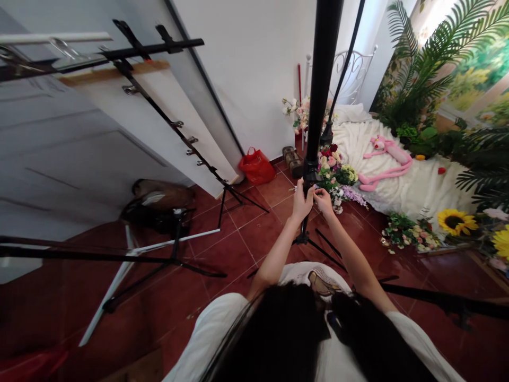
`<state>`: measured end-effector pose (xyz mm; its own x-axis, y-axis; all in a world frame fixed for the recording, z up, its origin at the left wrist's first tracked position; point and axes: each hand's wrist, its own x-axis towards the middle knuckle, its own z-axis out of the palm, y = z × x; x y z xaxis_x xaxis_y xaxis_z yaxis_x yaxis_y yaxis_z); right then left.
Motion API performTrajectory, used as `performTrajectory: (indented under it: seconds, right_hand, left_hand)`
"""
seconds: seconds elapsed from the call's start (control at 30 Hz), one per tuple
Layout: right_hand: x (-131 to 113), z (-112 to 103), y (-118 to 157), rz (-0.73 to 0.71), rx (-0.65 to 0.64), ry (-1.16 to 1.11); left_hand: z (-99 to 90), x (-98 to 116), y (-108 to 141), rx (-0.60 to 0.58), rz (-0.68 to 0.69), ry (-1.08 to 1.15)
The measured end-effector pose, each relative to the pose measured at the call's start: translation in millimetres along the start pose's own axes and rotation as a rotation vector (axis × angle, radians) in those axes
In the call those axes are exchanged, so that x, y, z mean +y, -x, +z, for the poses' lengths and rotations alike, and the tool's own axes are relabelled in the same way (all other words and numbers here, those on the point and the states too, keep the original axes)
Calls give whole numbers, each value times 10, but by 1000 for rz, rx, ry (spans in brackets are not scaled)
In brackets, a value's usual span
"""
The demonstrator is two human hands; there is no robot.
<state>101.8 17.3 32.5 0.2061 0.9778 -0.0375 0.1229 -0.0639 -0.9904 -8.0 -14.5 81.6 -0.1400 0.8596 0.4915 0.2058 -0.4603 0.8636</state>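
A black light stand [323, 79] rises upright right in front of me, its tube running up past the top of the view. My left hand [303, 201] is closed round the tube just below a black collar [312, 171]. Close beside it on the right, my right hand [324, 201] has its fingers pinched together at the tube. What sits between those fingertips is too small to make out. Along the stand's right side hangs a black cable [347, 63]. Below my hands, the stand's spread legs [318, 249] rest on the red tiled floor.
To the left, a white board [159, 116] hangs clipped on a black frame. Near the wall lie a red bag [256, 166] and a small chest [293, 161]. On the right are flowers [334, 167], a white-draped bed [417, 191] with a pink plush toy [393, 154], and palm leaves [433, 58].
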Motion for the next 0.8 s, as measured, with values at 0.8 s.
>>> performTrajectory:
  seconds: [0.8]
  right_hand:
    - [238,177,269,243,-6,-778]
  left_hand:
    - [-48,39,-19,-92,-30,40]
